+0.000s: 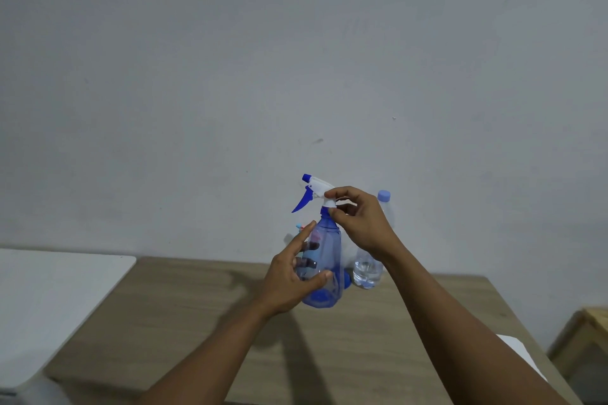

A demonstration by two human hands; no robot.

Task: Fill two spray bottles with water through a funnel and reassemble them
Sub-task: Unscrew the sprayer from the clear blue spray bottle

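A clear blue spray bottle [324, 260] is lifted above the wooden table [184, 322]. My left hand [292, 276] wraps around its body. My right hand [358, 220] pinches the white collar of the white and blue trigger head [312, 189], which sits on the bottle's neck. Behind the blue bottle, a second spray bottle [297, 233] is mostly hidden; only a bit of its top shows. A clear plastic water bottle [368, 268] with a pale blue cap stands just to the right, partly behind my right wrist. I see no funnel.
A white surface [49, 299] lies at the left of the table. A grey wall fills the background. A wooden piece of furniture [589, 332] stands at the far right, and a white sheet [516, 352] lies near the table's right edge.
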